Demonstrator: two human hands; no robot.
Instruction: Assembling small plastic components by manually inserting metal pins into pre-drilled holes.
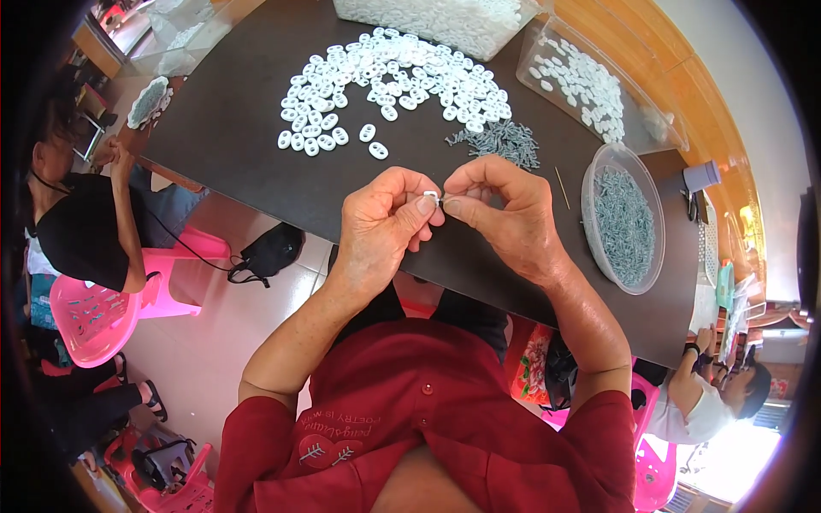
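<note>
My left hand [386, 224] is closed, pinching a small white plastic piece [430, 196] between thumb and fingers. Close against it, my right hand [506, 212] is also closed in a pinch, thumb and forefinger meeting at the piece; what these fingers hold is too small to make out. Both hands are held just over the table's near edge. Beyond them lies a wide spread of white oval pieces with two holes [402, 77], a few of them loose near my left hand. A heap of small grey screw-like parts [505, 143] lies just beyond my right hand.
A round clear tub [588, 214] of grey parts stands right on the dark table [256, 77]. At the back are clear boxes of white pieces [556, 38]. A thin stick [562, 188] lies near the tub. People sit at left [85, 222] and right [693, 410].
</note>
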